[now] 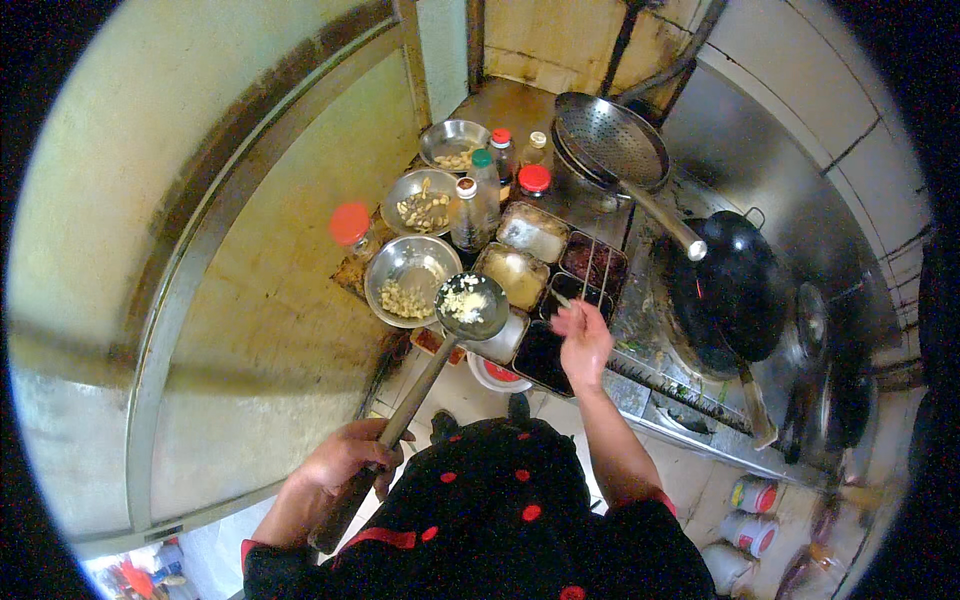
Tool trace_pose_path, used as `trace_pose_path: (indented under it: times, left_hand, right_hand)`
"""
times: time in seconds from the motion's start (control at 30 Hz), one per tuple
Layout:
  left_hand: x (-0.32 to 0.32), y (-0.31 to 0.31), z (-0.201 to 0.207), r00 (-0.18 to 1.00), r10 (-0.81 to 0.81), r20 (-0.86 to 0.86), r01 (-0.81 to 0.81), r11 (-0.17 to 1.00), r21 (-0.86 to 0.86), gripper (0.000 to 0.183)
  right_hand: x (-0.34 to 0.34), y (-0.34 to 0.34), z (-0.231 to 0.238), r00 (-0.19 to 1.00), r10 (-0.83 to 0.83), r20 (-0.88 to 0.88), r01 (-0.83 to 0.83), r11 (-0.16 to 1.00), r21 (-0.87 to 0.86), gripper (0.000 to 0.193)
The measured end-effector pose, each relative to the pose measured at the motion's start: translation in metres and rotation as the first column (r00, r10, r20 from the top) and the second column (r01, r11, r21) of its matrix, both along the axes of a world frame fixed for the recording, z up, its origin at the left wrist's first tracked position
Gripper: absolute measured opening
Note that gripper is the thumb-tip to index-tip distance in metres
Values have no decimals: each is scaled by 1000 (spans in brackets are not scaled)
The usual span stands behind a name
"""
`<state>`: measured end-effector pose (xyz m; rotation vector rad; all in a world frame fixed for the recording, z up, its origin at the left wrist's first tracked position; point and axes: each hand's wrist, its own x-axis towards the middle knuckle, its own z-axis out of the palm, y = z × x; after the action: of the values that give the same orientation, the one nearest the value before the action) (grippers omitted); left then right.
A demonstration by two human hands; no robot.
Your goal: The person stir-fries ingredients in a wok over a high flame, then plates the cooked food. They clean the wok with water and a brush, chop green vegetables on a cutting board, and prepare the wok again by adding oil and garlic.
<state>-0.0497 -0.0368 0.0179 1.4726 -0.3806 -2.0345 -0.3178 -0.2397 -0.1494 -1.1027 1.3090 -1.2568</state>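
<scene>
Left hand (345, 460): fingers closed round ladle (472, 305) handle; bowl, holding chopped garlic, over trays (520, 272). Right hand (583, 340): fingers pinching chopsticks (597, 262) above trays. Risk: ladle tilts, garlic spills.

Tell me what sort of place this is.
Probably a restaurant or commercial kitchen: a black wok on a steel range, a large perforated strainer, and metal seasoning trays beside bowls and sauce bottles.
</scene>
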Motion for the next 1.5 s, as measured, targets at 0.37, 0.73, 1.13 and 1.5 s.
trace_pose_path:
  times: [0.37, 0.73, 1.13, 1.5]
  left_hand:
    - [2, 1, 4, 997, 59, -51, -58, 998, 22, 41]
    - [1, 4, 3, 982, 95, -165, -101, 995, -25, 39]
    - [-5, -15, 11, 998, 37, -41, -37, 999, -5, 40]
    - [-18, -60, -12, 994, -36, -106, 25, 994, -110, 39]
  right_hand:
    - [-19, -75, 5, 412, -215, -886, -264, 902, -341, 25]
    - [-2, -134, 16, 159, -53, -986, -526, 840, -130, 13]
    - [-14, -130, -21, 992, -79, -103, 111, 929, 353, 19]
    - [-44, -97, 8, 999, -10, 53, 9, 1000, 28, 18]
